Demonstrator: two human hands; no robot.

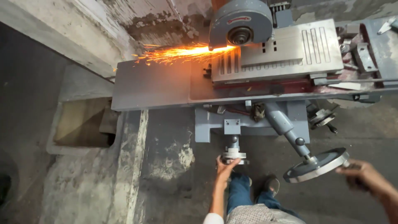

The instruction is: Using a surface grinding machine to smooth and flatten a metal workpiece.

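I look down on a grey surface grinding machine. Its round wheel guard (240, 25) sits over a ribbed steel table plate (286, 52), and orange sparks (178, 53) fly left from under the wheel. My left hand (225, 166) grips the small handwheel (233, 157) at the machine's front. My right hand (360, 171) holds the handle on the rim of the large grey handwheel (317, 165), which tilts on an angled shaft.
The long grey machine bed (149, 85) reaches left toward a concrete wall (62, 33). A recessed pit (81, 122) lies in the stained floor at left. My jeans and shoes (271, 186) stand below the handwheels. Loose metal parts (360, 52) lie at the right end.
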